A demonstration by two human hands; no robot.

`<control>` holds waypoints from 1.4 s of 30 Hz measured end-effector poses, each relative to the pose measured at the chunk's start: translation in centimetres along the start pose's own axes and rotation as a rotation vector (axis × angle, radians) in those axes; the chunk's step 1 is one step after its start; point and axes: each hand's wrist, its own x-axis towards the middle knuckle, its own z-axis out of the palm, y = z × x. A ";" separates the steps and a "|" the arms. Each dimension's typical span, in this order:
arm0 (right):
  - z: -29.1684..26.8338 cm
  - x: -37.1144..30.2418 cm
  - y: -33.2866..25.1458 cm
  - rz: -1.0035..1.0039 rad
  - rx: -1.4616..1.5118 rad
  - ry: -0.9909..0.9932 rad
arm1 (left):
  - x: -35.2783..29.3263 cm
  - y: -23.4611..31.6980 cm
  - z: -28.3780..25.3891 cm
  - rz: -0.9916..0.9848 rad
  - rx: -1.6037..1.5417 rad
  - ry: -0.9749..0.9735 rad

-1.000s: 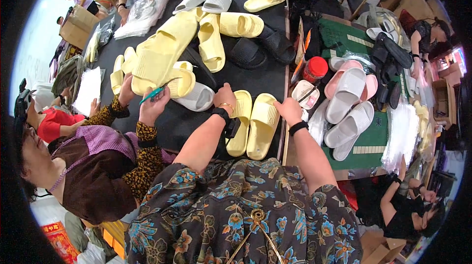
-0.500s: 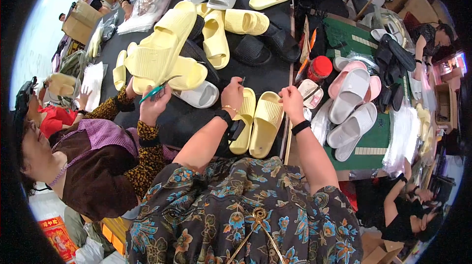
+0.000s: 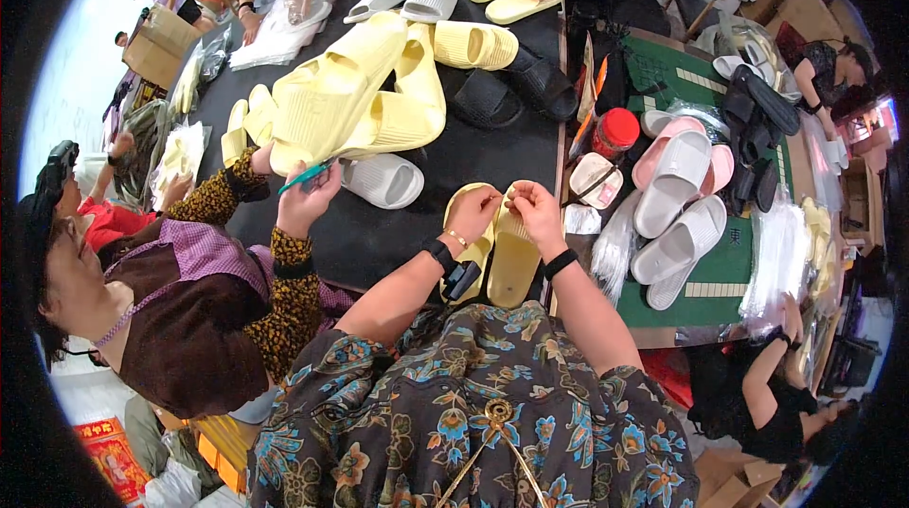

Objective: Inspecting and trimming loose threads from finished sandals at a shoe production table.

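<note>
A pair of yellow slide sandals lies at the table's near edge: the left slide (image 3: 479, 260) and the right slide (image 3: 515, 267), side by side with toes away from me. Over the left slide's strap my left hand (image 3: 472, 213) is closed, fingertips pinched. My right hand (image 3: 536, 214) pinches in the same way at the top of the right slide. The fingertips of both hands nearly meet between the two straps. Whatever they hold is too small or too hidden to make out. A black box-shaped device (image 3: 461, 279) is at my left wrist.
On the left, a co-worker's hand holds teal scissors (image 3: 308, 175) beside heaped yellow slides (image 3: 331, 101). A grey slide (image 3: 383, 180) lies nearby. To the right are a white tub (image 3: 596, 178), a red-lidded jar (image 3: 616, 132), and grey slides (image 3: 674, 186) on a green mat (image 3: 715, 267).
My left hand has moved right and down, my right hand left and down, so they meet over the straps. The white tub has shifted slightly. The co-worker's yellow slides and scissors have moved.
</note>
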 end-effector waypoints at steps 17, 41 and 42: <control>-0.1 -0.2 0.0 -0.063 -0.081 -0.027 | -0.5 0.0 -0.3 0.085 0.078 0.028; -0.1 -0.6 -0.5 -0.107 -0.161 -0.024 | -0.9 -0.3 -0.2 0.189 0.092 0.043; -0.2 -0.6 -0.4 -0.102 -0.154 -0.029 | -0.9 -0.3 -0.2 0.183 0.086 0.039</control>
